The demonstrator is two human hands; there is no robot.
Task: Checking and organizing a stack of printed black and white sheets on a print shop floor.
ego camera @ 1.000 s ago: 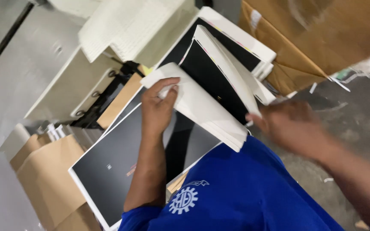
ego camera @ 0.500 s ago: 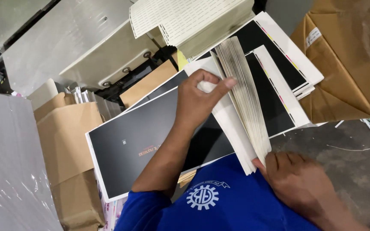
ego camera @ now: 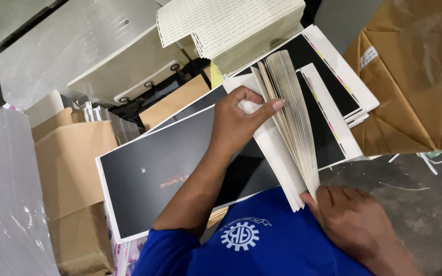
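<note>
Now fanning thick stack of white paper sheets (ego camera: 287, 120) at frame centre, standing on edge over large black printed sheets (ego camera: 180, 168). Left hand (ego camera: 241, 120) pinching upper end, thumb pressing; right hand (ego camera: 351, 222) gripping lower corner, having come in from right blur 1 s ago. Sheets spreading apart, so both hands now controlling.
</note>
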